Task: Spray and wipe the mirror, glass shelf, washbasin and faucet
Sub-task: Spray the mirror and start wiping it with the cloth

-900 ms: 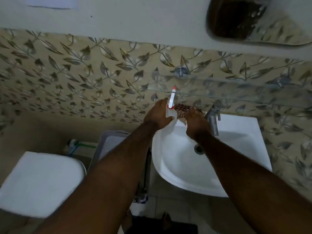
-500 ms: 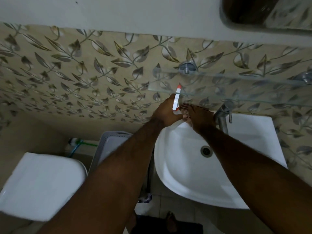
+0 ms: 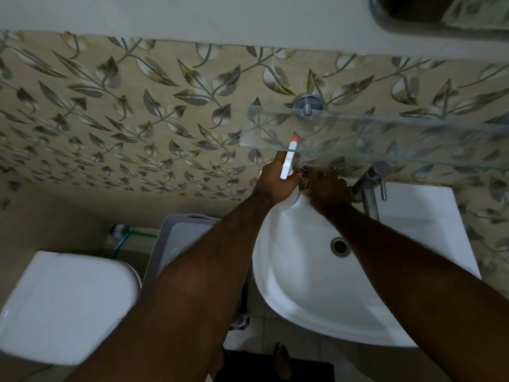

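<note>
While both bare arms reach forward over a white washbasin (image 3: 303, 285), the two hands meet at its back left corner, just below a glass shelf (image 3: 358, 139). The left hand (image 3: 275, 180) is wrapped around a white spray bottle (image 3: 287, 166), fingers closed on its neck; the bottle's long white nozzle with an orange-red tip points up and slightly right, its tip seen against the shelf's front edge. The bottle's body is mostly hidden behind the hand, with a pale part showing just under the palm at the basin rim. The right hand (image 3: 326, 186) sits right beside it, touching or nearly touching the left; a dark patterned scrap shows at its fingertips, but whether the fingers are closed on it cannot be told.

Just right of the right hand stands a metal faucet (image 3: 370, 186), mounted on the back of the basin, with a small lever on its right side. The round drain (image 3: 340, 246) lies in the bowl between the forearms. The shelf is fixed to a leaf-patterned tiled wall (image 3: 137, 111) by a round metal bracket (image 3: 307, 104). A corner of the mirror (image 3: 440, 15) shows at the top right. To the left of the basin are a grey perforated basket (image 3: 179, 238) and, nearer the left edge, a white toilet lid (image 3: 66, 304).
</note>
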